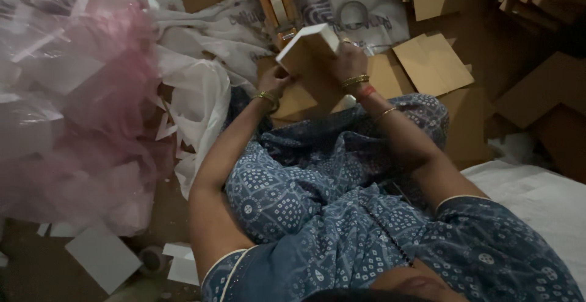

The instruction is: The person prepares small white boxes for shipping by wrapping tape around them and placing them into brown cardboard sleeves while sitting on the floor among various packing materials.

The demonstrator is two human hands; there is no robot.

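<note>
Head view: white-edged cardboard box (308, 49) gripped between left hand (274, 82) below-left, right hand (349, 61) right.

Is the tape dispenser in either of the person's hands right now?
No. The tape dispenser lies on the white sacks beyond the hands, while the right hand and left hand hold a small cardboard box.

Small white-edged cardboard box (308, 49) held up centre; printed white sacks (348, 6) behind; flat brown cartons (433, 61) right.
</note>
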